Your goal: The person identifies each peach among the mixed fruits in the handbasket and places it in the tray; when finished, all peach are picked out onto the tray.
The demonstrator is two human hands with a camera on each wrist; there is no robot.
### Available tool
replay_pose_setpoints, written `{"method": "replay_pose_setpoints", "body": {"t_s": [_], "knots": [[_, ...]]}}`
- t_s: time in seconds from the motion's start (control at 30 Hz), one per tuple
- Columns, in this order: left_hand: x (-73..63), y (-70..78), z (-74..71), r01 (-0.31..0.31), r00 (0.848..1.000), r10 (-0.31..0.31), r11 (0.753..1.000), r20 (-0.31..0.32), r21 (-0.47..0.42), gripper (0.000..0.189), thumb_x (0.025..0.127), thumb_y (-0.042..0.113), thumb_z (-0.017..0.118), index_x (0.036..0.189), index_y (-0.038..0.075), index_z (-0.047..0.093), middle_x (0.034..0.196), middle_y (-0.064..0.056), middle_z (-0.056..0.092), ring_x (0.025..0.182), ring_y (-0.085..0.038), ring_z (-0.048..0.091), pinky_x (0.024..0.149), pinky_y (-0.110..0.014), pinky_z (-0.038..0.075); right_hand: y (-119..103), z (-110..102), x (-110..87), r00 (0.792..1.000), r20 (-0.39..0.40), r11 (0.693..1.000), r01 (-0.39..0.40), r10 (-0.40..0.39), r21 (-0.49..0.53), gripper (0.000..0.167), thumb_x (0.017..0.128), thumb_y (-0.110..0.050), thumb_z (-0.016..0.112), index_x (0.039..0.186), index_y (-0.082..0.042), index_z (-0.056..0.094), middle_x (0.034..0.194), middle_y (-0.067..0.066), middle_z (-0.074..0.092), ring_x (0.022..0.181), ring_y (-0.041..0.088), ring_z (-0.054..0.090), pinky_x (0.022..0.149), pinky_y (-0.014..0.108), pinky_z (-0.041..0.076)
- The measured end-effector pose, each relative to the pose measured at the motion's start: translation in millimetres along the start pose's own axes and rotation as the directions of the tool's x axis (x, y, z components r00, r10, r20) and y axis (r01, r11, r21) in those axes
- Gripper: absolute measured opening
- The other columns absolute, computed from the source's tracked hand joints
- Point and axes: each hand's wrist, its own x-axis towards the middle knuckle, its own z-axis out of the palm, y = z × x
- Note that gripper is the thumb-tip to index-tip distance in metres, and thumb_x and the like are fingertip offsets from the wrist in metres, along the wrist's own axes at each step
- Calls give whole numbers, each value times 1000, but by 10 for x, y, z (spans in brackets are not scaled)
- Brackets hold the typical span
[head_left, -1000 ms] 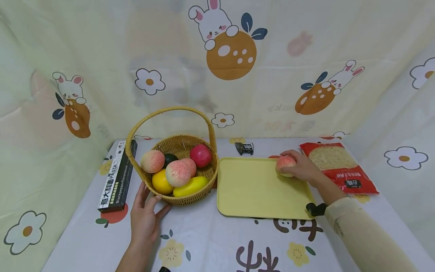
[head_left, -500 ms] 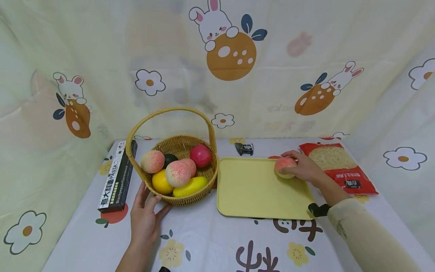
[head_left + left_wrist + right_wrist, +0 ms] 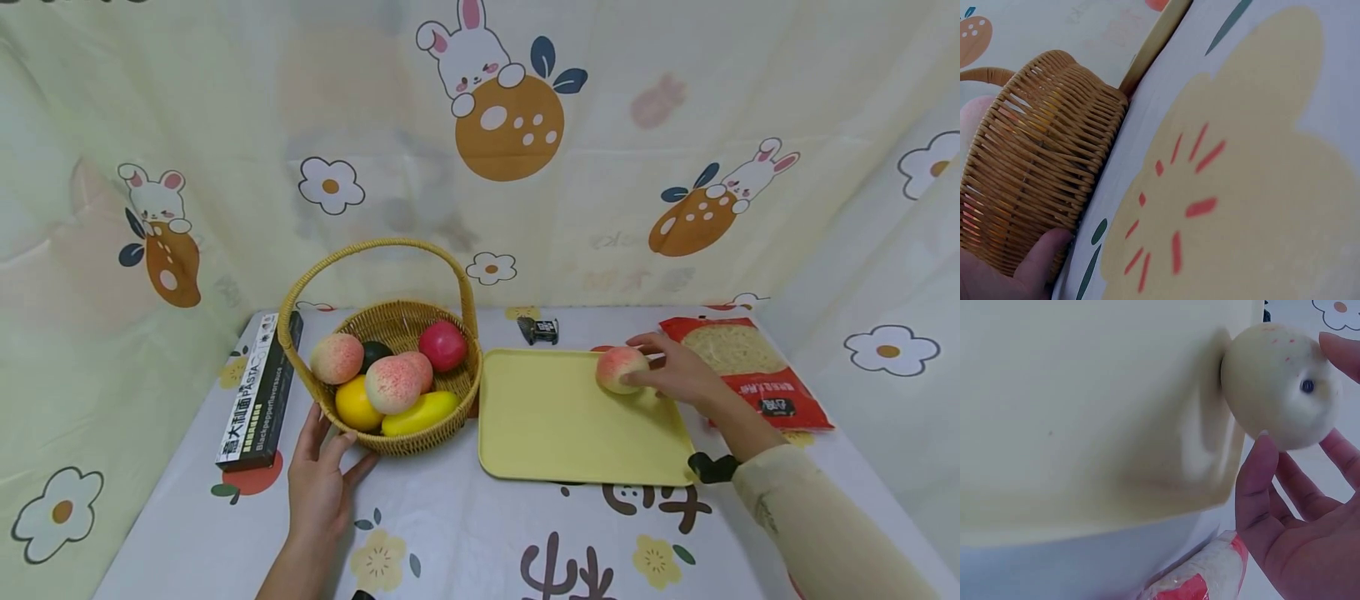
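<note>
A pink and yellow toy peach (image 3: 619,369) lies at the far right part of the yellow tray (image 3: 570,433). My right hand (image 3: 678,372) is just to its right, fingers spread loosely around it; in the right wrist view the thumb (image 3: 1259,465) meets the peach's side. A wicker basket (image 3: 427,437) with an arched handle stands left of the tray. It bears two peaches (image 3: 393,384), a yellow-orange fruit (image 3: 357,403), a yellow mango-like fruit (image 3: 422,413), a red round fruit (image 3: 442,346) and others partly hidden. My left hand (image 3: 318,487) rests against the basket's lower front left, fingers extended.
A black and white pasta box (image 3: 261,392) lies left of the basket. A red bag of noodles (image 3: 750,367) lies right of the tray. Behind the tray is a small black packet (image 3: 538,330). A patterned curtain (image 3: 570,242) closes off the table's back.
The peach has shifted a little left on the tray. My right hand's fingers have loosened and drawn slightly right, away from it. My left hand and the basket have stayed put.
</note>
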Motion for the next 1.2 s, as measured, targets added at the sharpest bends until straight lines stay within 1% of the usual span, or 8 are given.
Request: {"method": "replay_pose_setpoints", "body": {"t_s": [0.17,0.37,0.53,0.7,0.87,1.0,1.2], "knots": [[1,-9,-10,0,1000,0,1000,0,3,78,104,12,55,166,48,24,177,6,20,149,-30,40,100,-53,60,24,-15,-20,1000,-4,1000,-5,5,17,84,91,-47,79,156,-10,42,157,28,45,134,48,51,86,44,64],[4,-13,-14,-3,1000,3,1000,-1,7,77,104,13,55,166,48,25,177,6,20,149,-30,40,100,-53,60,23,-46,-99,1000,-11,1000,-13,14,29,87,91,-48,79,158,-10,39,160,28,42,137,49,49,90,49,64],[1,-10,-10,-2,1000,2,1000,-3,1,77,104,12,55,166,47,25,177,6,20,149,-31,40,100,-54,60,42,-90,-177,1000,-22,1000,-10,11,28,88,93,-46,78,161,-8,37,160,30,41,137,50,48,87,46,65],[0,-8,1,-1,1000,1,1000,-2,-9,78,104,11,55,166,47,25,177,5,20,149,-30,39,101,-55,60,118,-126,-275,999,-41,998,-9,12,55,89,94,-47,77,162,-9,35,162,29,39,137,49,48,85,43,65],[2,-14,7,-5,1000,4,1000,-1,-6,78,104,12,56,166,46,25,177,6,21,150,-30,39,100,-55,60,165,-124,-409,998,-66,998,-2,6,62,89,95,-47,76,164,-11,33,161,29,42,133,47,53,79,33,64],[-1,-13,11,-14,1000,14,1000,1,-3,78,104,11,56,166,46,26,176,5,21,150,-30,39,100,-55,60,152,-111,-517,996,-89,996,33,-26,82,86,96,-44,75,164,-12,33,160,27,44,130,43,57,76,29,63],[-8,-9,13,-22,1000,22,1000,3,-11,77,104,11,56,166,46,26,176,5,22,149,-30,40,100,-55,60,-7,-87,-618,990,-110,988,105,-92,112,79,97,-39,75,162,-13,38,158,23,49,121,26,62,77,30,64]]}}
